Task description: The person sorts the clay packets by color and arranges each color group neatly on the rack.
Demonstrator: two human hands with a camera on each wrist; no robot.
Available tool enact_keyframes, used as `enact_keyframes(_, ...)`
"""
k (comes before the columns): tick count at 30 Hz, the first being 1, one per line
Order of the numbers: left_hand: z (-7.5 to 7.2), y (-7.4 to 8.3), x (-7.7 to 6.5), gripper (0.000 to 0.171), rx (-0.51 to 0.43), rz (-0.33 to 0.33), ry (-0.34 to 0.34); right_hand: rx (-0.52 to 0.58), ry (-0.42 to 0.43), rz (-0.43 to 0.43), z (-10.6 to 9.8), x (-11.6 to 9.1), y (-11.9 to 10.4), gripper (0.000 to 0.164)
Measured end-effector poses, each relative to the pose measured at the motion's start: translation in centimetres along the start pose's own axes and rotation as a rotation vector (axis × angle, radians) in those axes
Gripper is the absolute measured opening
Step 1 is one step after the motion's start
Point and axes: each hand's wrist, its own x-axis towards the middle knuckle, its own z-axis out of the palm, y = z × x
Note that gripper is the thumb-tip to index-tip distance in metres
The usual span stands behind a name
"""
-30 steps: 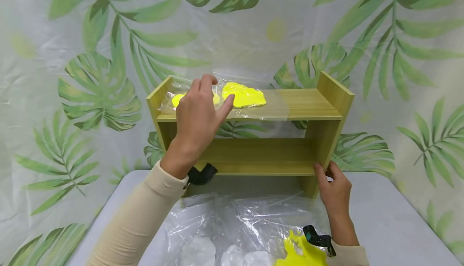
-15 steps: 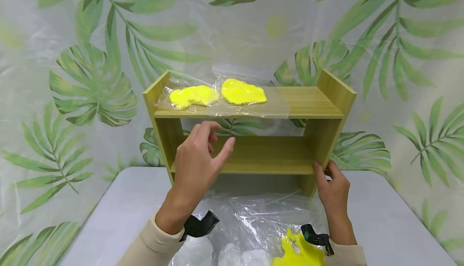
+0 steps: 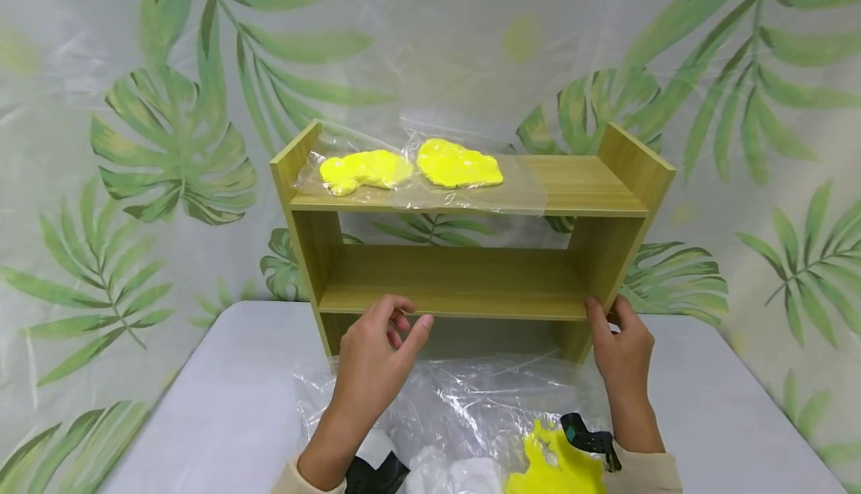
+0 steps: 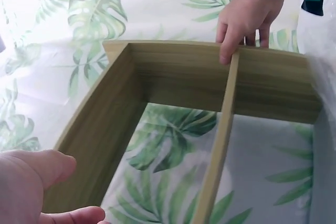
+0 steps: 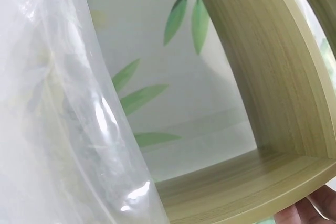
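Observation:
A small two-tier wooden shelf (image 3: pixel 464 277) stands on the table. My right hand (image 3: pixel 624 344) grips its right side panel at the height of the middle board, thumb in front and fingers behind; in the right wrist view only fingertips (image 5: pixel 304 212) show below the wood. My left hand (image 3: pixel 373 363) is in front of the shelf, fingers loosely bent and holding nothing. In the left wrist view its thumb (image 4: pixel 52 166) is apart from the fingers. On the top board lie two clear bags with flat yellow clay-like lumps, one on the left (image 3: pixel 370 170) and one nearer the middle (image 3: pixel 460 164).
In front of the shelf, clear plastic bags (image 3: pixel 464 382) hold white lumps (image 3: pixel 476 475) and a ragged yellow piece (image 3: pixel 558 468). They lie on the white table (image 3: pixel 726 404), partly under the forearms. A leaf-patterned cloth (image 3: pixel 457 53) hangs behind the shelf.
My left hand has come down from the bags on the top board to the front of the shelf, uncovering the left yellow lump. My right hand keeps its hold on the side panel.

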Motion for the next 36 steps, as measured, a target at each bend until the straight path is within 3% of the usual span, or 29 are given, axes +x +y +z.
enact_keyframes(7,2.0,-0.7,-1.6,0.03,-0.053,-0.042,-0.094,-0.007,0.002,0.014,0.1,0.0,0.2,0.033)
enact_keyframes(16,4.4,-0.7,-3.2,0.035,-0.069,0.015,-0.214,0.002,0.012,0.006,0.3,-0.2,0.4,0.032)
enact_keyframes(36,5.6,-1.3,-3.9,0.037,-0.066,-0.024,-0.359,0.013,0.013,0.002,0.1,0.1,0.1,0.032)
